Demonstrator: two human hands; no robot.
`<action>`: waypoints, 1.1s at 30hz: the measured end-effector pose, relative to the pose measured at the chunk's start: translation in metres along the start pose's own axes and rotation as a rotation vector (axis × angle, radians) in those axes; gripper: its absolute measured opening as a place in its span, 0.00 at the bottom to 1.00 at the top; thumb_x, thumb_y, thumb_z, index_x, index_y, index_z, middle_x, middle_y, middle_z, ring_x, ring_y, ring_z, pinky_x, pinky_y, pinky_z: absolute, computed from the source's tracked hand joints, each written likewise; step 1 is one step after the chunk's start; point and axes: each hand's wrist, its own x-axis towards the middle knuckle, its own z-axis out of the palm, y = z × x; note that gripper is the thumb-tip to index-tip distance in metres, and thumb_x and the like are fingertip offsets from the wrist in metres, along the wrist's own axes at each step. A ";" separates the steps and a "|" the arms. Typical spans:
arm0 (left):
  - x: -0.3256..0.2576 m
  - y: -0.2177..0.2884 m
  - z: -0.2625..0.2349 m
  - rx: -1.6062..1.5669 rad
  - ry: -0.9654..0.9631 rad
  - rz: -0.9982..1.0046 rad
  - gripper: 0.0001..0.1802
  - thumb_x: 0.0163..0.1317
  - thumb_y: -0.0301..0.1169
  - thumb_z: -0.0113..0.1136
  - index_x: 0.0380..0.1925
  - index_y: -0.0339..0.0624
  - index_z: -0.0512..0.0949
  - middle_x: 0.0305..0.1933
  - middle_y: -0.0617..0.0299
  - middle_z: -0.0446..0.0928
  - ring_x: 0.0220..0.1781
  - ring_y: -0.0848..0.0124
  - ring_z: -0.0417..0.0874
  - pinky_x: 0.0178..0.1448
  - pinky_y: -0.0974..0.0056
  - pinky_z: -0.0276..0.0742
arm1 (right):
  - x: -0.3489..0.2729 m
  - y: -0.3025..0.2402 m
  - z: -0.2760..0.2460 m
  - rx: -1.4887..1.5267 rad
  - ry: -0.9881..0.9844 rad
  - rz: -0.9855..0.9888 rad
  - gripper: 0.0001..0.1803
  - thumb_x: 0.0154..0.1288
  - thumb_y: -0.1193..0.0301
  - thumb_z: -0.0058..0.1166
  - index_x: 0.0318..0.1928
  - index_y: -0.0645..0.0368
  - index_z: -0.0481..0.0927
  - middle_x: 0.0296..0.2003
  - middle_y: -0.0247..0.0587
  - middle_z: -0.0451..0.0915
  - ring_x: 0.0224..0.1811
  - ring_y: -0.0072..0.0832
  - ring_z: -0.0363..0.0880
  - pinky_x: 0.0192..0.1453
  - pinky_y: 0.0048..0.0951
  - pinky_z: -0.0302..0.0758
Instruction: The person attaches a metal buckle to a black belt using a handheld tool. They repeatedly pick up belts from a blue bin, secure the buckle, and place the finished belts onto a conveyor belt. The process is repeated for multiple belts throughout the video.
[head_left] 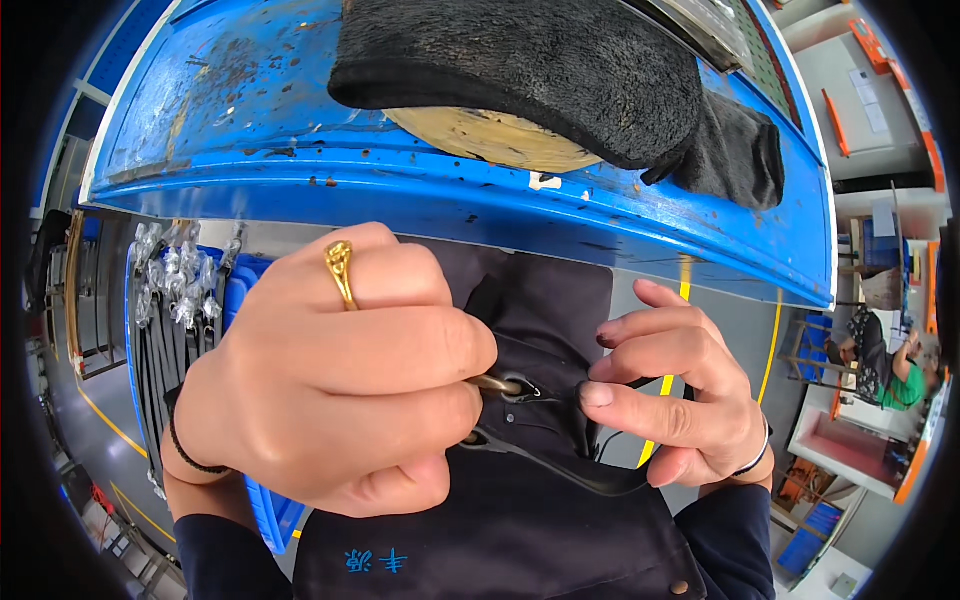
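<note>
Left hand (345,375) tight around rounded brassy metal piece (491,384), right hand (680,390) in loose grip on smooth, curving black strap (572,468)

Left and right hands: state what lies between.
A dark strap, with a brass-coloured metal piece at the left hand; the head view shows it.

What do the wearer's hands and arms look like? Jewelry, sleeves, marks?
Left hand: gold ring with raised top, thin black bracelet. Right hand: slim silvery bangle, dark-smudged fingertips. Dark navy sleeves, forearms bare below.
</note>
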 end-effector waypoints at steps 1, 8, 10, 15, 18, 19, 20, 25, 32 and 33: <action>0.000 0.001 0.000 -0.004 0.003 -0.008 0.09 0.44 0.35 0.55 0.13 0.44 0.75 0.24 0.66 0.74 0.22 0.68 0.71 0.25 0.66 0.62 | 0.000 0.000 0.000 -0.012 -0.002 -0.008 0.31 0.60 0.41 0.28 0.43 0.45 0.79 0.33 0.36 0.74 0.42 0.37 0.74 0.58 0.52 0.60; -0.003 0.001 0.001 -0.043 0.042 -0.024 0.07 0.43 0.34 0.56 0.13 0.45 0.75 0.23 0.66 0.74 0.22 0.68 0.71 0.25 0.66 0.62 | -0.003 -0.002 0.001 -0.136 -0.023 -0.067 0.29 0.59 0.41 0.31 0.45 0.44 0.77 0.34 0.35 0.73 0.41 0.37 0.74 0.57 0.51 0.61; -0.004 0.001 0.002 -0.049 0.053 -0.028 0.07 0.42 0.34 0.55 0.12 0.45 0.75 0.23 0.66 0.74 0.22 0.69 0.71 0.25 0.66 0.62 | -0.004 -0.003 0.002 -0.177 -0.027 -0.075 0.29 0.59 0.41 0.32 0.45 0.44 0.77 0.34 0.35 0.73 0.41 0.36 0.74 0.57 0.52 0.61; -0.004 0.001 0.002 -0.046 0.059 -0.025 0.05 0.39 0.32 0.55 0.12 0.45 0.75 0.23 0.67 0.74 0.21 0.69 0.71 0.25 0.66 0.62 | -0.004 -0.003 0.002 -0.201 -0.020 -0.086 0.29 0.58 0.41 0.32 0.45 0.44 0.77 0.33 0.35 0.72 0.40 0.35 0.74 0.57 0.52 0.62; -0.005 0.001 0.001 -0.036 0.047 -0.024 0.04 0.38 0.32 0.54 0.12 0.45 0.75 0.22 0.67 0.74 0.21 0.70 0.71 0.25 0.66 0.62 | -0.005 -0.003 0.004 -0.202 -0.010 -0.090 0.29 0.58 0.41 0.32 0.45 0.45 0.77 0.33 0.34 0.72 0.40 0.35 0.74 0.57 0.51 0.62; -0.005 0.001 0.000 -0.033 0.041 -0.023 0.04 0.38 0.32 0.55 0.12 0.46 0.75 0.23 0.67 0.74 0.22 0.70 0.71 0.25 0.66 0.62 | -0.005 -0.003 0.004 -0.203 -0.006 -0.089 0.29 0.58 0.41 0.32 0.45 0.45 0.77 0.33 0.34 0.72 0.40 0.35 0.74 0.57 0.51 0.62; -0.005 0.001 0.000 -0.029 0.034 -0.023 0.04 0.38 0.32 0.55 0.12 0.46 0.75 0.23 0.67 0.74 0.22 0.70 0.71 0.25 0.66 0.62 | -0.005 -0.003 0.004 -0.203 -0.005 -0.085 0.29 0.58 0.41 0.32 0.45 0.45 0.77 0.33 0.34 0.72 0.40 0.35 0.74 0.57 0.51 0.62; -0.007 0.003 0.001 -0.015 0.050 -0.022 0.03 0.36 0.31 0.55 0.12 0.47 0.75 0.24 0.67 0.74 0.23 0.70 0.71 0.25 0.66 0.61 | -0.007 -0.002 0.004 -0.187 -0.006 -0.071 0.29 0.58 0.40 0.32 0.45 0.45 0.77 0.33 0.34 0.71 0.40 0.35 0.74 0.57 0.51 0.62; -0.006 0.009 0.003 0.050 0.095 -0.012 0.04 0.35 0.32 0.56 0.10 0.47 0.73 0.24 0.68 0.75 0.23 0.70 0.70 0.26 0.65 0.61 | -0.008 -0.001 0.004 -0.161 0.017 -0.045 0.30 0.60 0.41 0.30 0.45 0.47 0.77 0.32 0.35 0.72 0.39 0.36 0.75 0.57 0.50 0.62; -0.007 0.010 0.002 0.072 0.096 -0.012 0.04 0.36 0.32 0.56 0.10 0.47 0.72 0.24 0.68 0.75 0.23 0.70 0.70 0.26 0.65 0.61 | -0.007 -0.001 0.001 -0.168 0.013 -0.044 0.30 0.61 0.42 0.30 0.45 0.48 0.77 0.31 0.36 0.72 0.39 0.36 0.75 0.57 0.50 0.62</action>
